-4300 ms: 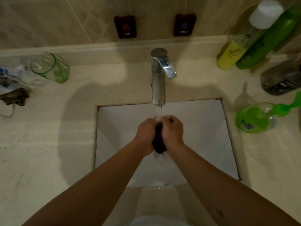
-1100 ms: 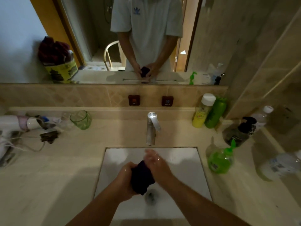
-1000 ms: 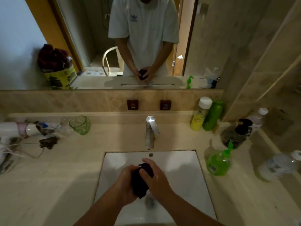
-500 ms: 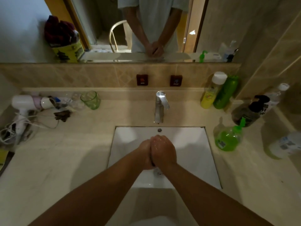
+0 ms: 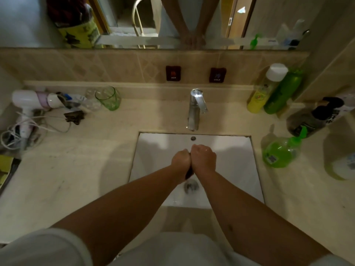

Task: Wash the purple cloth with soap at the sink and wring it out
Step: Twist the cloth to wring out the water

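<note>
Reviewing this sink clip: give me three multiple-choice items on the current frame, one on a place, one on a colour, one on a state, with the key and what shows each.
1. Where is the glass tumbler?
A. On the counter left of the tap
B. Inside the basin
C. Beside the pump bottle on the right

2. What colour is the cap on the yellow bottle at the back right?
A. Black
B. White
C. Red

3. How are the hands?
A. Both flat on the counter
B. One on the tap lever
C. Pressed together, closed round the cloth over the basin

Key: 1 A, the green tumbler stands left of the tap. 2 B, the yellow bottle has a white cap. 3 C, the left hand and right hand squeeze the purple cloth, only a dark sliver showing, above the basin.
</note>
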